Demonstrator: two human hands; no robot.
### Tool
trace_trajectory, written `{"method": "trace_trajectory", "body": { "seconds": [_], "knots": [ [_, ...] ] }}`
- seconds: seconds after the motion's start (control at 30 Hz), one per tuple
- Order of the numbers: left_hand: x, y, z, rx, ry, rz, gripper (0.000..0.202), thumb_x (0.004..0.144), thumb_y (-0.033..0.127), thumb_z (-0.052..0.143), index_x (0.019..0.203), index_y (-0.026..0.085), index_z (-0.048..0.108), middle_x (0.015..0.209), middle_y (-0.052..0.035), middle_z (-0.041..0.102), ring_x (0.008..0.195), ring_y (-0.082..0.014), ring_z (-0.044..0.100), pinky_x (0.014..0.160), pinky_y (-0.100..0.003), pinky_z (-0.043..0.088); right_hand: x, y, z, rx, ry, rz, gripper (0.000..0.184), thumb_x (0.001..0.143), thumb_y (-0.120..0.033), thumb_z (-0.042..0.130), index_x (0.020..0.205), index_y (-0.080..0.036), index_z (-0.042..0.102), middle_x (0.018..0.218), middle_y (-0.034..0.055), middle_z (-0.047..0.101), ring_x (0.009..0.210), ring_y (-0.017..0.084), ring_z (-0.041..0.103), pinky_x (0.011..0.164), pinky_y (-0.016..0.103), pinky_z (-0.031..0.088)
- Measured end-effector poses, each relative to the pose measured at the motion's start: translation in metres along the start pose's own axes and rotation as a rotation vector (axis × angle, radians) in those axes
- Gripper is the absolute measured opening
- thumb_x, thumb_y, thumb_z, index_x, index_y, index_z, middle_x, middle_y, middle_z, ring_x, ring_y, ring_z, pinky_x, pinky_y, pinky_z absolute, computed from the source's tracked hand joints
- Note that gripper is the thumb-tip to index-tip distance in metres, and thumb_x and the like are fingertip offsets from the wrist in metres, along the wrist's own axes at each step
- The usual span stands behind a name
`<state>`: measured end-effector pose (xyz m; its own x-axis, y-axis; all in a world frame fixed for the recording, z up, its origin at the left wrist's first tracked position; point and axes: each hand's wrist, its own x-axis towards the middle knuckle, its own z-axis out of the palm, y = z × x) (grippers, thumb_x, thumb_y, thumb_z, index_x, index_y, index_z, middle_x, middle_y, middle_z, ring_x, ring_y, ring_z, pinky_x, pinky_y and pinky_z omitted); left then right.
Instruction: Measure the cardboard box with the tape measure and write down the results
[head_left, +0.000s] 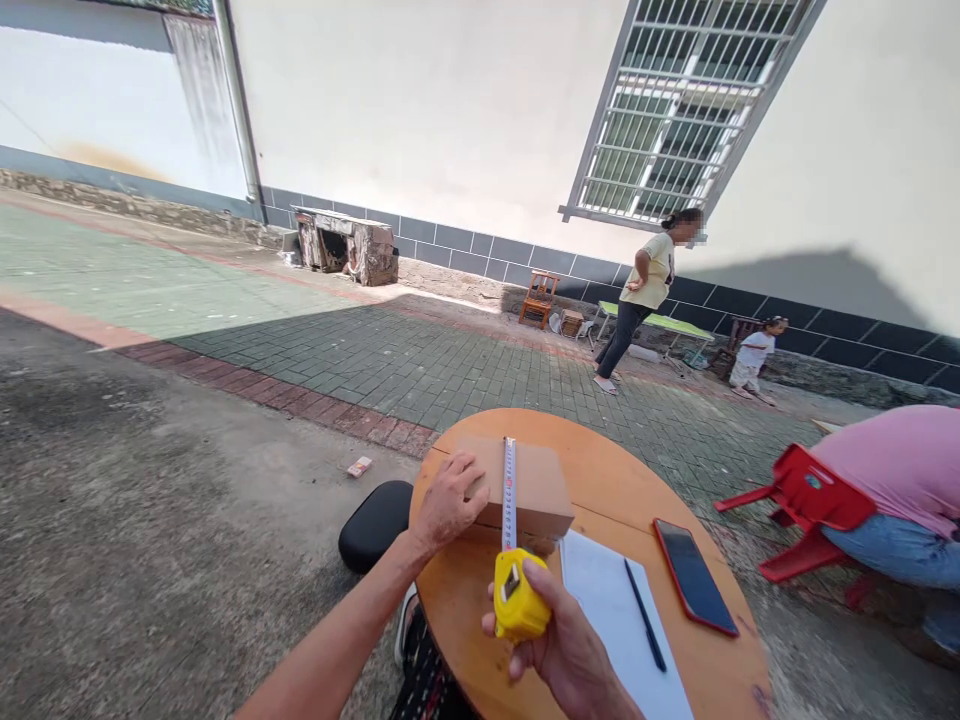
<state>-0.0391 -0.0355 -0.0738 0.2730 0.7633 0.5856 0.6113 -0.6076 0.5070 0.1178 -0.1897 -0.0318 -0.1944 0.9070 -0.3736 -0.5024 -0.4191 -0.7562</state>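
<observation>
Tape measure (523, 603): glossy plastic; box (541, 482): matt cardboard; tabletop (619, 485): smooth wood; ground (187, 510): rough concrete.

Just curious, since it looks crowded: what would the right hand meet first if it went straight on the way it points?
Led by the yellow tape measure it holds, the right hand would probably meet the near side of the cardboard box first, though depth is hard to judge.

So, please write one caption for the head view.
Left hand on box, right hand holding tape extended over it.
</observation>
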Motion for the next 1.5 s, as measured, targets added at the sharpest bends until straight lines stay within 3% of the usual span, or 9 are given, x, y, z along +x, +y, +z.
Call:
{"method": "trace_trajectory", "body": {
  "seconds": [0.4, 0.53, 0.7, 0.8, 0.9, 1.07, 1.3, 1.4, 1.5],
  "knots": [
    [0.005, 0.003, -0.003, -0.11, -0.006, -0.031, 0.023, 0.081, 0.025, 0.058, 0.1, 0.02, 0.07, 0.123, -0.01, 0.061, 0.124, -0.0286, 0.048, 0.11, -0.047, 0.036, -0.008, -0.006, -0.001, -0.118, -0.034, -0.056, 0.051, 0.08, -0.052, 0.067, 0.111, -0.015, 0.051, 0.092, 0.0062, 0.064, 0.076, 0.02, 0.07, 0.041, 0.018, 0.052],
    [0.011, 0.008, -0.013, -0.203, 0.008, -0.089, 0.02, 0.077, 0.025, 0.061, 0.093, 0.021, 0.072, 0.117, -0.0097, 0.065, 0.117, -0.0294, 0.054, 0.108, -0.05, 0.037, -0.023, -0.001, -0.015, -0.302, -0.141, -0.054, 0.082, 0.062, -0.059, 0.077, 0.127, -0.022, 0.043, 0.094, 0.0043, 0.061, 0.078, 0.025, 0.07, 0.043, 0.021, 0.05],
    [0.009, 0.029, -0.039, -0.43, 0.048, -0.213, 0.044, 0.089, 0.037, 0.049, 0.129, 0.018, 0.055, 0.127, -0.0121, 0.061, 0.118, -0.0244, 0.056, 0.103, -0.044, 0.044, -0.059, 0.006, -0.035, -0.506, -0.116, 0.001, 0.096, 0.052, -0.057, 0.082, 0.133, -0.02, 0.045, 0.095, 0.0047, 0.063, 0.079, 0.023, 0.068, 0.072, 0.033, 0.051],
    [0.002, 0.042, -0.051, -0.587, -0.003, -0.274, 0.049, 0.093, 0.043, 0.043, 0.133, 0.016, 0.051, 0.124, -0.0121, 0.063, 0.101, -0.0197, 0.065, 0.088, -0.035, 0.054, -0.078, 0.007, -0.042, -0.634, -0.126, 0.105, 0.094, 0.052, -0.048, 0.083, 0.135, -0.022, 0.046, 0.098, 0.0044, 0.063, 0.086, 0.026, 0.066, 0.073, 0.032, 0.048],
    [-0.01, 0.054, -0.056, -0.681, -0.084, -0.336, 0.042, 0.088, 0.045, 0.052, 0.113, 0.013, 0.064, 0.099, -0.0091, 0.072, 0.082, -0.0186, 0.069, 0.076, -0.032, 0.056, -0.087, 0.01, -0.049, -0.685, -0.131, 0.153, 0.098, 0.054, -0.043, 0.081, 0.14, -0.021, 0.04, 0.106, 0.0068, 0.061, 0.091, 0.027, 0.064, 0.075, 0.032, 0.046],
    [-0.048, 0.076, -0.054, -0.756, -0.111, -0.408, 0.035, 0.086, 0.043, 0.057, 0.105, 0.015, 0.068, 0.092, -0.007, 0.074, 0.082, -0.0193, 0.069, 0.073, -0.029, 0.056, -0.085, 0.024, -0.062, -0.748, -0.087, 0.153, 0.119, 0.055, -0.042, 0.081, 0.152, -0.022, 0.015, 0.119, 0.0109, 0.058, 0.097, 0.028, 0.062, 0.08, 0.034, 0.046],
    [-0.09, 0.105, -0.038, -0.69, -0.174, -0.349, 0.024, 0.09, 0.035, 0.055, 0.099, 0.02, 0.072, 0.097, -0.0045, 0.074, 0.09, -0.0185, 0.068, 0.082, -0.027, 0.054, -0.074, 0.015, -0.048, -0.914, -0.102, -0.013, 0.087, 0.056, -0.033, 0.08, 0.135, -0.018, 0.047, 0.117, 0.0087, 0.061, 0.107, 0.029, 0.057, 0.093, 0.034, 0.043],
    [-0.094, 0.111, -0.04, -0.682, -0.264, -0.294, 0.026, 0.092, 0.034, 0.052, 0.1, 0.022, 0.073, 0.097, -0.0041, 0.074, 0.09, -0.0186, 0.068, 0.083, -0.028, 0.054, -0.07, 0.003, -0.031, -0.938, -0.125, -0.076, 0.082, 0.057, -0.032, 0.08, 0.133, -0.022, 0.05, 0.109, 0.0051, 0.065, 0.099, 0.028, 0.058, 0.087, 0.034, 0.046],
    [-0.097, 0.107, -0.047, -0.665, -0.312, -0.211, 0.031, 0.094, 0.035, 0.049, 0.117, 0.027, 0.068, 0.12, -0.0048, 0.068, 0.112, -0.0211, 0.062, 0.099, -0.033, 0.049, -0.066, -0.009, -0.018, -1.004, -0.109, -0.094, 0.082, 0.058, -0.025, 0.08, 0.135, -0.023, 0.049, 0.113, 0.005, 0.065, 0.099, 0.028, 0.059, 0.087, 0.035, 0.046]
  ]
}}
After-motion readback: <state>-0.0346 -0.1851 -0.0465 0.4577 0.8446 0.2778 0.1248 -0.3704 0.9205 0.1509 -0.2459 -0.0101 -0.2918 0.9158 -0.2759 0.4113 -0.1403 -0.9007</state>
